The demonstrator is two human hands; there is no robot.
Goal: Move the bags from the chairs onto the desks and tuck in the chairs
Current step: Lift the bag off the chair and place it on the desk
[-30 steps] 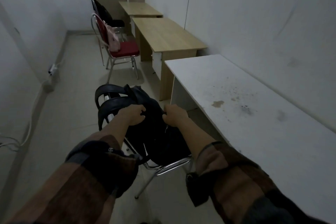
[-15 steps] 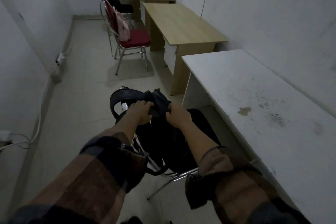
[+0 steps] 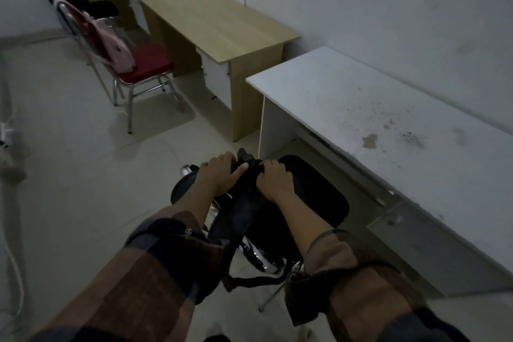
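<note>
Black bag [image 3: 244, 203]: on the near chair [image 3: 319, 197] beside the white desk [image 3: 388, 108], its top gripped by my left hand [image 3: 222, 175] and right hand [image 3: 273, 180].

My left hand [image 3: 219, 176] and right hand [image 3: 274, 180] grip the black bag [image 3: 244, 203] on the near chair [image 3: 319, 194], beside the white desk [image 3: 388, 119].

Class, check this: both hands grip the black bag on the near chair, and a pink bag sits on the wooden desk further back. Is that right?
Not quite. The head view shows the pink bag on the red chair, not the wooden desk. The rest holds: left hand and right hand grip the black bag on the near chair.
</note>
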